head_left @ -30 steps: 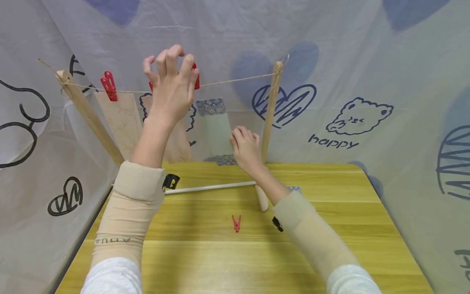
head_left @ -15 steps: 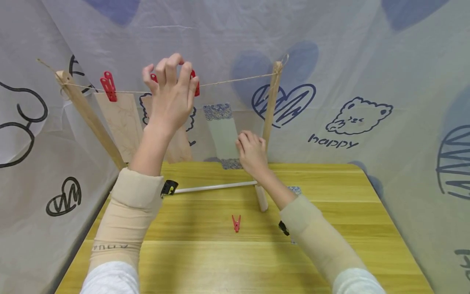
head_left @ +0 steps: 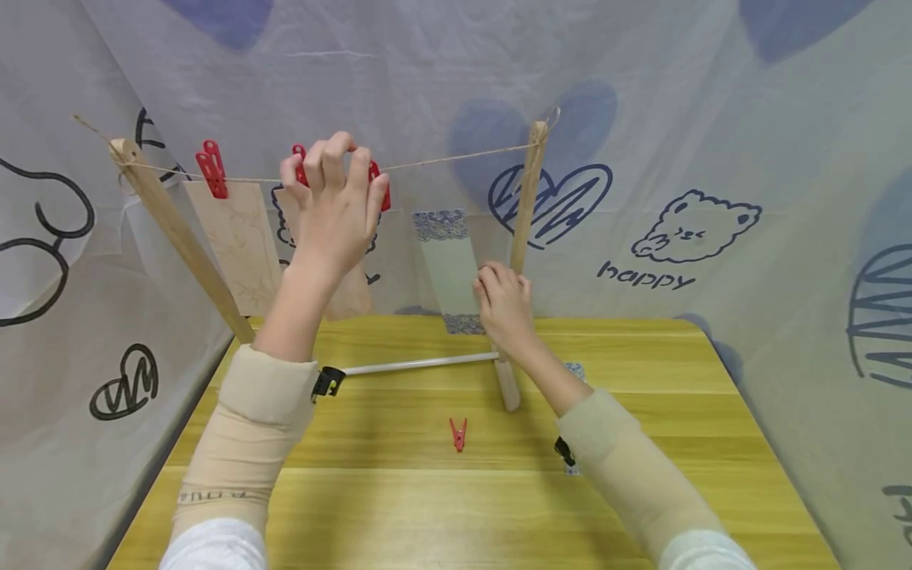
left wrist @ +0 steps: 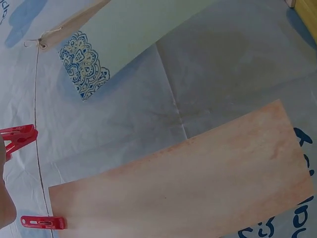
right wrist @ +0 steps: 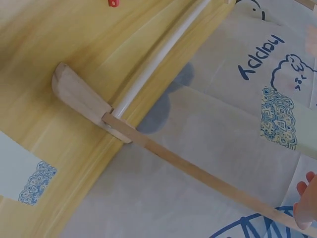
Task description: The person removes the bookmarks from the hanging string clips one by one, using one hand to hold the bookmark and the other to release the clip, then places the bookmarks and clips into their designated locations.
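Note:
My left hand (head_left: 335,210) is raised at the string line and pinches a red clothespin (head_left: 380,186). In the left wrist view that clothespin (left wrist: 19,139) has its tip at the string; whether it grips the string I cannot tell. My right hand (head_left: 504,307), lower and to the right, holds a pale green card (head_left: 450,273) with blue patterned ends by its right edge. The card hangs in the air below the string, tilted. Behind my left hand, a pinkish card (left wrist: 183,173) hangs from another red clothespin (left wrist: 42,222).
Wooden posts (head_left: 527,194) carry the string, with a white rod (head_left: 420,363) between their feet. At left a beige card (head_left: 238,245) hangs by a red clothespin (head_left: 211,170). One red clothespin (head_left: 459,435) and a patterned card (head_left: 574,370) lie on the table (head_left: 427,507).
My right hand has carried the green card right and slightly down, away from my left hand. The left hand has sunk a little with its clothespin.

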Tool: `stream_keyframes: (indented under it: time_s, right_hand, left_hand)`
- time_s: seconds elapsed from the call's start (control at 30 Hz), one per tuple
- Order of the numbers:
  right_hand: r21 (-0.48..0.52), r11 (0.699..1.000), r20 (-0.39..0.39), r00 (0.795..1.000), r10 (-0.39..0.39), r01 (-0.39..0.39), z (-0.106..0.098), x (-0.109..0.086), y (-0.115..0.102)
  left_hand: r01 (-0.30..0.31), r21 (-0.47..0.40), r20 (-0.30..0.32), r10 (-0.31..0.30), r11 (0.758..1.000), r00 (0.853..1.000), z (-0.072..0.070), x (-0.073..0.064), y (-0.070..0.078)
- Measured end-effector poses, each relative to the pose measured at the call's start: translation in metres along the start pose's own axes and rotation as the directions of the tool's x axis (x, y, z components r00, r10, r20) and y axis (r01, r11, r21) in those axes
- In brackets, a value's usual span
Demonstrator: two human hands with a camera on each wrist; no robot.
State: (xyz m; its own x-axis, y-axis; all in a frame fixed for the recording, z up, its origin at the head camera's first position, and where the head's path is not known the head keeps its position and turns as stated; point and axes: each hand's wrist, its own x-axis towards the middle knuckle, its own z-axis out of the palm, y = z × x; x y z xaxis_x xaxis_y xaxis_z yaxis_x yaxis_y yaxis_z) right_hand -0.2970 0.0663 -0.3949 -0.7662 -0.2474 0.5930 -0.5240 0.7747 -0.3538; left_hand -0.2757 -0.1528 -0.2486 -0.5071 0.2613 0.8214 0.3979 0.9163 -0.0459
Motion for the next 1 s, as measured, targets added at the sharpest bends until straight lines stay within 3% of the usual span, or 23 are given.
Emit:
stream_keyframes:
  time_s: [1.0]
  right_hand:
    - [0.02, 1.0, -0.046, 0.999, -0.012, 0.013, -0.016, -0.03, 0.022]
  left_hand:
    - [-0.036, 0.032, -0.087, 0.038, 0.999, 0.996, 0.026, -0.047, 0.002]
